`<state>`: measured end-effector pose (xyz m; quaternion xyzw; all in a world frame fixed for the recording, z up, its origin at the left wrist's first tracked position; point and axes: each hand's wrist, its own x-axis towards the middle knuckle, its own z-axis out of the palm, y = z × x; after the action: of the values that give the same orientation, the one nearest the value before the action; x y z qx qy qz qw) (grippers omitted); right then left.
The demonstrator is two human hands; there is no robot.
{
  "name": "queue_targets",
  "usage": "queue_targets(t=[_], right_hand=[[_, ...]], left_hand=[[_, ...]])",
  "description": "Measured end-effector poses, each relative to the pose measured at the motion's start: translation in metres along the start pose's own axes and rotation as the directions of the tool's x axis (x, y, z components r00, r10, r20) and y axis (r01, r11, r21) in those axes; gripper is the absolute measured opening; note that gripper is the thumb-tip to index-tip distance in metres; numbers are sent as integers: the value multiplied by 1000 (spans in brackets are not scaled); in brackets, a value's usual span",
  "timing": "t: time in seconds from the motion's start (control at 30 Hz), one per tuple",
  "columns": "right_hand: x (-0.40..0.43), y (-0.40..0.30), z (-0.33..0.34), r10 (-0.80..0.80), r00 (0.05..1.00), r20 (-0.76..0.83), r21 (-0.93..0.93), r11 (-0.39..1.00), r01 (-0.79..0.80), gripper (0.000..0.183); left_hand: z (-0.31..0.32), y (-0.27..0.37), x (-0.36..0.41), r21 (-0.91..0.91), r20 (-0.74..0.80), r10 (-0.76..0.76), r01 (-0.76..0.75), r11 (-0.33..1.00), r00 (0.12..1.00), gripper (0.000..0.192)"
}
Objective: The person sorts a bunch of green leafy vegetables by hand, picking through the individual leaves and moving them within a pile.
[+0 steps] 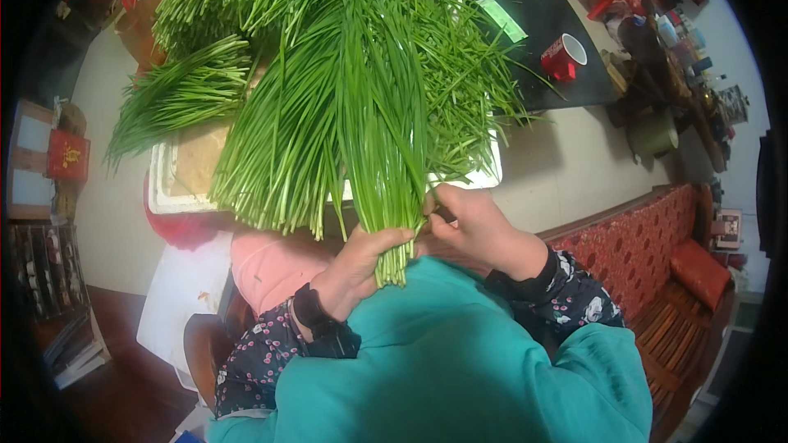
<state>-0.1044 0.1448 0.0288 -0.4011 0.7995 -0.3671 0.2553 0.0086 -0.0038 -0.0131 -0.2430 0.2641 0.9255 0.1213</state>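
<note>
My left hand (pixel 363 252) is wrapped around the base of a bunch of garlic chives (pixel 385 135), thumb across the front. The pale cut ends stick out below my fist, and the long leaves spread upward and away. At the right side of the bunch, my right hand (pixel 471 221) has thumb and forefinger pinched on a thin chive leaf; its other fingers are partly hidden. Left of the held bunch lies a wide pile of chives (pixel 277 154), stem ends toward me. Loose, tangled chives (pixel 462 86) cover the right side of the white foam tray (pixel 492 175).
A large heap (pixel 228 0) and a small bundle of chives (pixel 184 86) lie at upper left. On the black table (pixel 554 6) stands a red cup (pixel 563 56) near a green packet (pixel 502 18). A red-cushioned wooden bench (pixel 622 240) is at right, a white box (pixel 181 295) at left.
</note>
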Motion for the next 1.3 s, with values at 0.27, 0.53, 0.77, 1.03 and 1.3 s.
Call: queue_targets(t=[0.27, 0.53, 0.77, 1.03, 1.3], right_hand=[[4, 12, -2, -259, 943, -206, -278, 940, 198, 17], [81, -9, -88, 87, 826, -557, 230, 972, 52, 24], [118, 8, -112, -305, 785, -539, -670, 720, -180, 30], [18, 6, -21, -352, 928, -121, -358, 887, 290, 29], [22, 12, -13, -442, 887, -133, -422, 835, 353, 26]], left_hand=[[-5, 1, -4, 5, -64, -35, 35, 999, 997, 33], [-18, -1, -1, -152, 76, -68, 79, 985, 995, 35], [-25, -2, 5, -203, 198, -98, 138, 969, 975, 36], [-18, 0, 1, -209, 162, -113, 146, 967, 980, 40], [-18, 1, 0, -202, 129, -106, 131, 971, 986, 37]])
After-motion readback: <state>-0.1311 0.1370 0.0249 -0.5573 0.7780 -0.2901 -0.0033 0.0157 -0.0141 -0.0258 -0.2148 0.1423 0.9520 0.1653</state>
